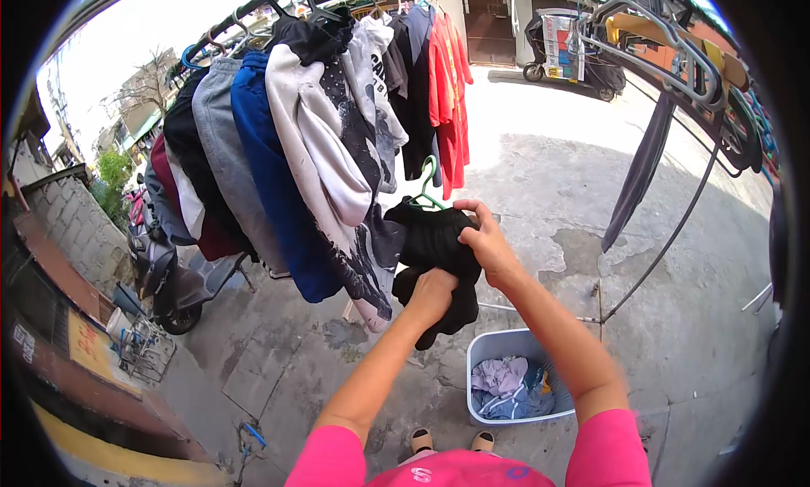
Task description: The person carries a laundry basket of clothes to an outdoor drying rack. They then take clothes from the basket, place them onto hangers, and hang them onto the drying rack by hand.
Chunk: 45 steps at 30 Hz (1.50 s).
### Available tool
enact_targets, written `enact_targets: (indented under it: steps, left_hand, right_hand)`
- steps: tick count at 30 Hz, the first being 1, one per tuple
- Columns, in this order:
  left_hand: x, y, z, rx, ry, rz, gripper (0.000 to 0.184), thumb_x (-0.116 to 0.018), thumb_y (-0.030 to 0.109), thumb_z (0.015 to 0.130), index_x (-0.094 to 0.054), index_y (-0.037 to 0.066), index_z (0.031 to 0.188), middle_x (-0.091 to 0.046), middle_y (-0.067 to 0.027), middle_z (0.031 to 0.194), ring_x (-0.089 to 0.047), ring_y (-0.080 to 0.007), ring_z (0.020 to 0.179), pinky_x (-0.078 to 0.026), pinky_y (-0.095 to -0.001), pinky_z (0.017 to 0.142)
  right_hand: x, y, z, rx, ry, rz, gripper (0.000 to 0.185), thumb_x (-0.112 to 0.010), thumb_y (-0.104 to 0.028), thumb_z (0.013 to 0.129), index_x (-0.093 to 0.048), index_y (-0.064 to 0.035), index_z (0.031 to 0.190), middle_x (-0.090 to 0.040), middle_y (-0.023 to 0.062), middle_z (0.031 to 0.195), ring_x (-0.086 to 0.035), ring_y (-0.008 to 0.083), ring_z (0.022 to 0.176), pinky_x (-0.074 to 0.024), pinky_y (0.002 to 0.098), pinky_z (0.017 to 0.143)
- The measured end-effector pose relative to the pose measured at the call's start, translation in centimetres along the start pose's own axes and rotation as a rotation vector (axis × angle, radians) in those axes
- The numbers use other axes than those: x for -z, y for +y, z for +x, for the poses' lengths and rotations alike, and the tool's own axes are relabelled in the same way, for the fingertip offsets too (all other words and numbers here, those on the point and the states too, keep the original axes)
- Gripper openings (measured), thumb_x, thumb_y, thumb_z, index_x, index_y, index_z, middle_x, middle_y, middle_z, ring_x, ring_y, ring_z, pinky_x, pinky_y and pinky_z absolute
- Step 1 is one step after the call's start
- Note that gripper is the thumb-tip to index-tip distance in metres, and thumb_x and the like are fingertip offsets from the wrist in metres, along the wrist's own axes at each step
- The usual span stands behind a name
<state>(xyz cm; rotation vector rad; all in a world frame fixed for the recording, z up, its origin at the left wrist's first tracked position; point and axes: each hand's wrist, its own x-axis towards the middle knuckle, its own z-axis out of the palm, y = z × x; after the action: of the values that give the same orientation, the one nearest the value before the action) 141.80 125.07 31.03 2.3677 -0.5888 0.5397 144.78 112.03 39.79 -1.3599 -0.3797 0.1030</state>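
A black garment [430, 238] hangs between my two hands, with the hook of a green hanger [429, 179] rising from its top. My left hand [433, 294] is closed on the lower front of the cloth, its fingertips partly hidden in the folds. Higher up, my right hand [483, 234] pinches the garment's upper right edge, beside the hanger. Just left of the garment hang a patterned black and white piece [359, 141] and white trousers [312, 132] on the rack.
Blue trousers [274, 175] and red clothes [447, 90] hang on the rack bar. A laundry basket [521, 421] with clothes stands by my feet. Empty hangers [658, 44] are at upper right. A motorcycle [181, 280] stands left; a covered tricycle [574, 56] is farther back.
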Motion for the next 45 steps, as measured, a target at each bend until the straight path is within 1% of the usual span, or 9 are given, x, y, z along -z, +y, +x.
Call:
enact_targets:
  steps: [2, 4, 9, 15, 22, 23, 27, 32, 45]
  left_hand:
    - [2.9, 3.3, 1.2, 0.233, -0.03, -0.431, 0.022, -0.05, 0.004, 0.075, -0.056, 0.001, 0.095, -0.059, -0.0193, 0.089, -0.058, -0.0309, 0.087, -0.045, -0.0372, 0.072]
    - [1.5, 0.4, 1.3, 0.042, -0.022, -0.512, 0.037, -0.047, 0.007, 0.082, -0.043, 0.0, 0.119, -0.051, -0.0168, 0.115, -0.051, -0.0244, 0.107, -0.04, -0.0316, 0.087]
    - [3.6, 3.2, 2.0, 0.291, 0.03, -0.83, 0.06, -0.042, 0.028, 0.089, -0.015, 0.005, 0.139, -0.022, -0.0123, 0.138, -0.032, -0.0232, 0.123, -0.03, -0.0342, 0.1]
    - [8.0, 3.7, 5.6, 0.103, 0.099, -1.097, 0.052, -0.027, 0.039, 0.095, -0.02, 0.011, 0.139, -0.034, -0.0021, 0.132, -0.037, -0.0136, 0.118, -0.031, -0.0303, 0.097]
    - [8.0, 2.2, 5.5, 0.167, 0.097, -1.321, 0.05, -0.03, 0.039, 0.095, -0.03, 0.009, 0.135, -0.042, 0.0008, 0.125, -0.04, -0.0106, 0.109, -0.029, -0.0269, 0.096]
    - [8.1, 2.7, 4.7, 0.439, 0.093, -1.257, 0.054, -0.032, 0.042, 0.094, -0.03, 0.008, 0.135, -0.04, -0.0007, 0.13, -0.036, -0.0134, 0.118, -0.026, -0.0288, 0.101]
    - [5.7, 0.2, 1.2, 0.35, 0.174, -1.358, 0.057, -0.032, 0.048, 0.092, -0.031, 0.009, 0.134, -0.039, -0.0026, 0.132, -0.035, -0.0171, 0.122, -0.026, -0.0309, 0.102]
    - [1.1, -5.8, -8.8, 0.646, -0.005, -1.019, 0.047, -0.033, 0.041, 0.093, -0.037, 0.012, 0.13, -0.047, -0.0041, 0.126, -0.043, -0.0143, 0.116, -0.038, -0.0353, 0.086]
    - [-7.1, -4.6, -43.5, 1.881, -0.399, -0.685, 0.032, -0.048, 0.022, 0.088, -0.046, 0.013, 0.119, -0.055, -0.0056, 0.114, -0.053, -0.0168, 0.102, -0.043, -0.0345, 0.077]
  right_hand:
    - [-1.3, -1.4, -0.3, 0.262, 0.075, -0.039, 0.045, -0.04, 0.004, 0.069, -0.043, -0.0021, 0.114, -0.052, 0.0117, 0.097, -0.052, 0.0155, 0.08, -0.0419, 0.0261, 0.075]
    - [-2.5, -4.4, -0.3, 0.52, 0.157, -0.232, 0.043, -0.04, 0.004, 0.069, -0.045, -0.001, 0.111, -0.052, 0.0128, 0.099, -0.053, 0.0198, 0.083, -0.0418, 0.029, 0.079]
    - [-6.4, -13.2, 0.1, 0.732, 0.168, -0.395, 0.045, -0.04, 0.01, 0.067, -0.046, -0.0017, 0.11, -0.049, 0.014, 0.107, -0.043, 0.0276, 0.107, -0.0323, 0.0335, 0.093]
    - [-11.5, -19.1, 4.2, 1.044, 0.292, -0.581, 0.042, -0.04, 0.01, 0.069, -0.046, -0.0014, 0.109, -0.05, 0.0175, 0.107, -0.044, 0.0319, 0.106, -0.0321, 0.0364, 0.094]
    - [-14.5, -20.4, 7.9, 0.872, 0.496, -0.675, 0.039, -0.05, 0.001, 0.069, -0.044, -0.0025, 0.107, -0.05, 0.0189, 0.098, -0.046, 0.0373, 0.094, -0.0388, 0.0462, 0.081]
    - [-13.9, -20.3, 8.4, 0.768, 0.402, -0.674, 0.043, -0.052, -0.02, 0.078, -0.042, -0.0028, 0.116, -0.05, 0.0208, 0.105, -0.045, 0.0381, 0.101, -0.0373, 0.0485, 0.085]
    - [-11.2, -19.9, 5.2, 0.658, 0.3, -0.666, 0.081, -0.038, -0.062, 0.081, -0.029, 0.0007, 0.131, -0.048, 0.0233, 0.118, -0.04, 0.0359, 0.115, -0.0297, 0.0485, 0.094]
    - [-1.8, -13.2, -0.1, 1.016, 0.278, -0.788, 0.05, -0.047, -0.04, 0.087, -0.047, 0.0006, 0.117, -0.051, 0.0188, 0.112, -0.045, 0.0317, 0.108, -0.0338, 0.0377, 0.093]
    - [29.1, 30.8, -24.7, -0.836, 0.361, -0.591, 0.028, -0.055, -0.022, 0.08, -0.057, -0.0042, 0.102, -0.062, 0.0147, 0.094, -0.059, 0.0296, 0.091, -0.0448, 0.0358, 0.079]
